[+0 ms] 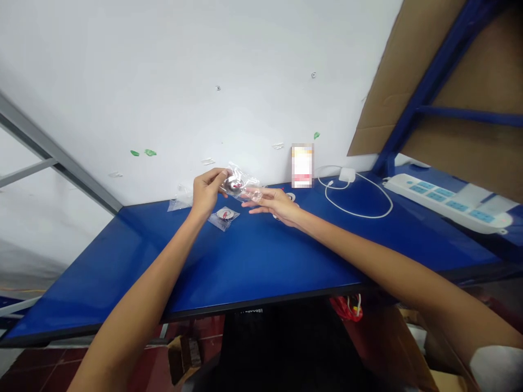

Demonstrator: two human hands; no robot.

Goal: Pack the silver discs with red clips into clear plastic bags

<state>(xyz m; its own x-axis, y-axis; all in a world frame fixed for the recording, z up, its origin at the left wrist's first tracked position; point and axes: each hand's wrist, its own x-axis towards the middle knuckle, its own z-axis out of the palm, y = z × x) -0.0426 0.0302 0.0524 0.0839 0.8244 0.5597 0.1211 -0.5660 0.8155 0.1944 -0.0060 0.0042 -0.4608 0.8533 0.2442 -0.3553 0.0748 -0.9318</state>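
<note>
My left hand (pixel 207 189) pinches the upper left of a small clear plastic bag (pixel 250 183), held up above the table near the wall. Inside the bag is a shiny round disc (pixel 234 185) with a red mark, perhaps a badge. At the bag's right end, my right hand (pixel 275 206) grips the plastic; its lower fingers stretch out below. On the table under the hands lies another bagged round disc (pixel 224 214), pale with a red mark. Behind my left hand rests more clear plastic (pixel 182 198). Small round pieces (pixel 291 196) are partly hidden behind my right hand.
The blue table (pixel 245 267) stands against a white wall. A blurred-out upright card or box (pixel 302 166) leans there. To its right are a white charger with cable (pixel 347 175) and a long power strip (pixel 447 202). A blue metal frame (pixel 427 87) rises at right.
</note>
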